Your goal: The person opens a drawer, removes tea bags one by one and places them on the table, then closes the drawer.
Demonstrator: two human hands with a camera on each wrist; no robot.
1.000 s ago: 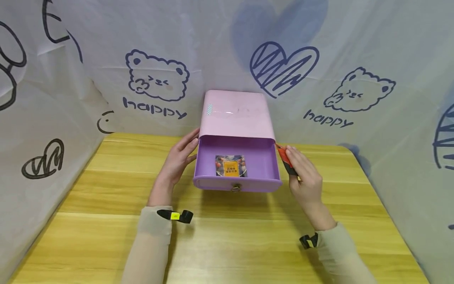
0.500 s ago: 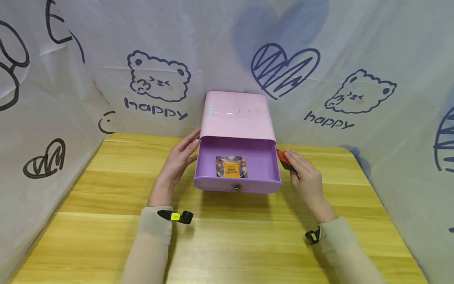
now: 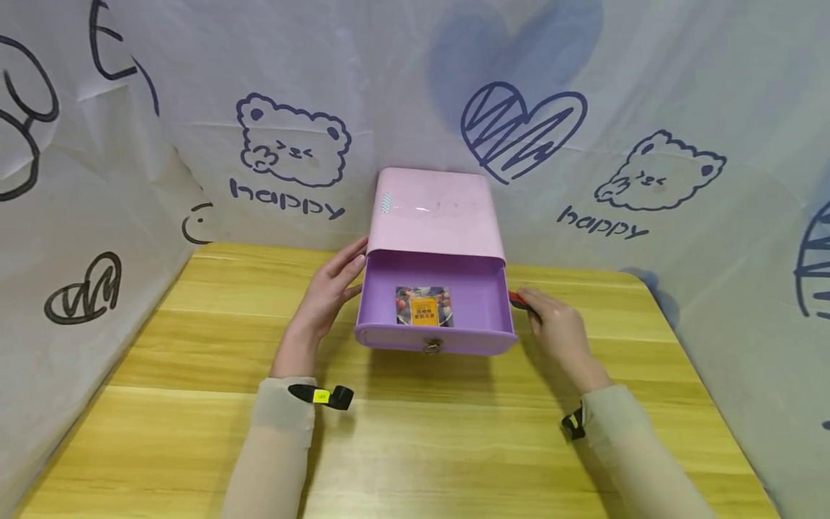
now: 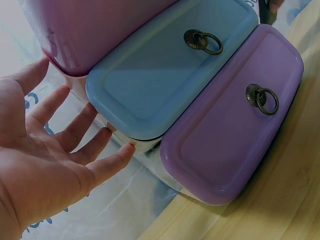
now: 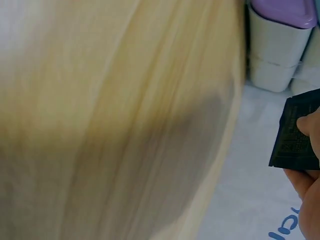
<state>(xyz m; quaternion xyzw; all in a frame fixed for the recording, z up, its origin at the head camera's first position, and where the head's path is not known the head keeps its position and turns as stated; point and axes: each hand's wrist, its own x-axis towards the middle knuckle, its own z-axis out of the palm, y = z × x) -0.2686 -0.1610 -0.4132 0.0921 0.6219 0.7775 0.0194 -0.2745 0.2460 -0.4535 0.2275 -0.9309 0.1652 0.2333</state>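
A small drawer cabinet (image 3: 437,213) with a pink top stands at the back of the table, its purple top drawer (image 3: 480,288) pulled out. Inside that drawer lies a square printed packet (image 3: 424,307) with an orange label. My left hand (image 3: 327,292) rests its spread fingertips against the cabinet's left side. In the left wrist view the blue middle drawer (image 4: 165,75) and the purple bottom drawer (image 4: 232,120) are closed, each with a ring pull. Beside the cabinet's right side my right hand (image 3: 559,324) pinches a flat dark sachet (image 5: 292,135), red on its other face.
The wooden table (image 3: 428,447) extends in front of the cabinet. A white cloth (image 3: 402,86) with bear and heart drawings hangs behind it and along both sides. Each wrist wears a black strap camera, such as the left one (image 3: 340,397).
My right hand has lowered a little and turned with the sachet, which shows less of its red face in the head view. My left hand stays against the cabinet.
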